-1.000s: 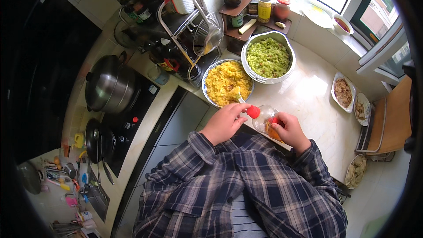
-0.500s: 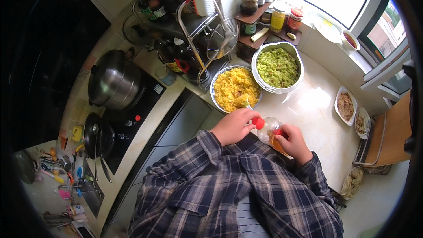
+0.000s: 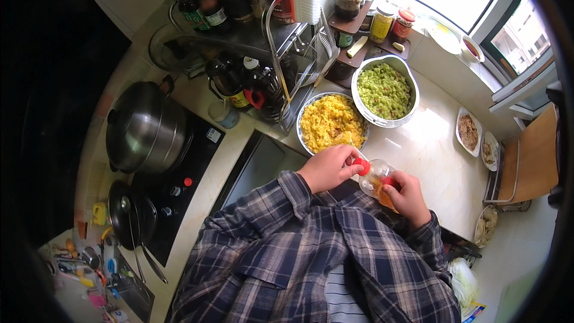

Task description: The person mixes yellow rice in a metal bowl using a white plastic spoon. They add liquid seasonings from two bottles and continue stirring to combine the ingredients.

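Note:
A clear plastic bottle [image 3: 372,180] with orange-yellow liquid in its lower part is tilted in front of my body, its neck toward the left. My left hand [image 3: 332,168] has its fingers closed round the red cap [image 3: 361,166] at the neck. My right hand [image 3: 408,195] grips the bottle's red handle, with the thumb on top. Just beyond my left hand stands a bowl of yellow chopped filling [image 3: 332,121]; my fingers overlap its near rim in view. Behind it to the right is a white basin [image 3: 391,122] of green chopped filling [image 3: 384,91].
At the left, a large steel pot [image 3: 147,127] and a black pan [image 3: 121,212] stand by the cooktop [image 3: 170,186]. A metal rack [image 3: 287,93] with bottles rises behind the yellow filling. Jars [image 3: 382,23] line the back corner. Small dishes [image 3: 468,131] sit along the right edge.
My view has shifted, so the counter things sit differently in the picture. Both hands keep their hold on the bottle and its cap, with little visible change.

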{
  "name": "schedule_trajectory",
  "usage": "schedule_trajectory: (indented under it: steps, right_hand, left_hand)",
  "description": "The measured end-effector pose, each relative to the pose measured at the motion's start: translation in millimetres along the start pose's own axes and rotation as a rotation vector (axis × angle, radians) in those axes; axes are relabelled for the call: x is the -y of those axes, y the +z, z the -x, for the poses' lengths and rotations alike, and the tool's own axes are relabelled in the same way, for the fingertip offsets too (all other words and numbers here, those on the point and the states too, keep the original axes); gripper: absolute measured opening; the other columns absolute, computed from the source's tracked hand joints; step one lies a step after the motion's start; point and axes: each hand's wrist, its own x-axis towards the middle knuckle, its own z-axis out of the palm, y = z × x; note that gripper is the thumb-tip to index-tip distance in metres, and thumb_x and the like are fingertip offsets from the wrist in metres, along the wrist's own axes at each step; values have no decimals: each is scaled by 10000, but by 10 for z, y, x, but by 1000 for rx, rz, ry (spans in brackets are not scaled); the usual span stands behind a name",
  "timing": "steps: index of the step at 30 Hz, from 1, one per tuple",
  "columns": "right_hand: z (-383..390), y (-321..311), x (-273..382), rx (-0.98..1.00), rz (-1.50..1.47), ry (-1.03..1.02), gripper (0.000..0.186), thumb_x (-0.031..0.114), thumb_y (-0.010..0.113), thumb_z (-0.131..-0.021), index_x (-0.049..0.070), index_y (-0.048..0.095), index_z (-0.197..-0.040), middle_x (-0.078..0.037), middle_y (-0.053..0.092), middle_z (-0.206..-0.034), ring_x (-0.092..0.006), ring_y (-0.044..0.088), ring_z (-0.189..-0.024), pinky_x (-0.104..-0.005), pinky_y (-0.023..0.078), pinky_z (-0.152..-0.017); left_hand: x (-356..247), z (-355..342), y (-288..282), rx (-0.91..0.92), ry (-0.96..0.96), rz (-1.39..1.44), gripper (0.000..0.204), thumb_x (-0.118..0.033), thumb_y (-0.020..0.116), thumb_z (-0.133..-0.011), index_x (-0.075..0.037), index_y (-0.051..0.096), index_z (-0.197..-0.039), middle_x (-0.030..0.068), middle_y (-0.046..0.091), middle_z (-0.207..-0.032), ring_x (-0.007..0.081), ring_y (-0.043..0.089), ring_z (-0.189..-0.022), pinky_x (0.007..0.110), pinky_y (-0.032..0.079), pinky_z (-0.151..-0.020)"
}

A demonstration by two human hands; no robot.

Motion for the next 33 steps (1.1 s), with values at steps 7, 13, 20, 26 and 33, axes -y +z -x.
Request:
schedule_trajectory:
  steps: [7,13,20,26,33]
  right_hand:
    - [-42,336,242,-76,26,46,157,99,703,-798,-13,645,-893,-158,609,-724,-253,588,-621,-339,476,-598]
    - [-67,519,383,-99,46,83,169,122,702,-807,-8,636,-893,-169,610,-733,-280,592,-642,-357,477,-614]
    - [-98,550,493,-114,64,90,169,136,694,-816,-5,628,-882,-173,611,-738,-305,597,-657,-367,479,-621]
    - [-159,529,554,-149,102,76,168,136,694,-814,-4,620,-872,-190,615,-754,-347,600,-683,-388,482,-634]
    - [-247,411,474,-193,124,156,182,139,697,-817,-14,604,-846,-215,613,-764,-379,609,-719,-405,489,-653]
  left_hand:
    - [335,77,-258,28,308,-28,341,-70,660,-864,-58,551,-1186,141,589,-1099,322,589,-1012,384,478,-896]
    - [490,111,-394,69,277,-18,301,-119,624,-886,-63,548,-1172,140,603,-1077,340,588,-1027,397,488,-879]
    - [497,65,-395,39,17,173,301,-280,697,-847,-12,633,-968,104,643,-784,241,632,-723,344,515,-682]
    - [488,-24,-328,-86,-134,169,317,-321,720,-823,-13,658,-863,90,665,-719,195,642,-647,319,521,-629]
    - [644,-117,-356,-228,-169,275,308,-304,702,-865,0,656,-870,60,668,-725,123,608,-643,281,501,-625]
